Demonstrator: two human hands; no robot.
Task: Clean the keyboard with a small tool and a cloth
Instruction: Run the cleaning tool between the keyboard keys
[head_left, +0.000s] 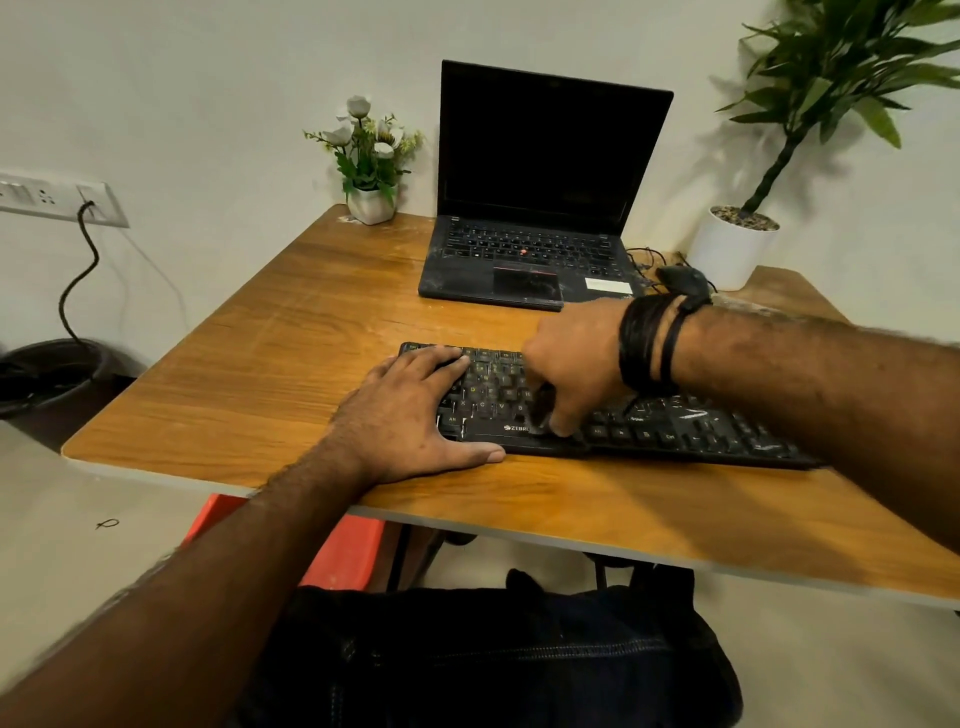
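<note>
Centrally, left hand (410, 410) lies flat, fingers spread, on keyboard (675, 431); right hand (571, 364) curls fingertips onto keys, contents indiscernible.

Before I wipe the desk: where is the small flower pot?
In the head view, the small flower pot stands at the table's far left corner, just left of the open laptop.

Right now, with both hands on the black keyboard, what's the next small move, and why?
Probably draw the right hand a little further along the black keyboard: its fingertips work near the spacebar, the left hand braces the left end, and the right-side keys look untouched.
</note>
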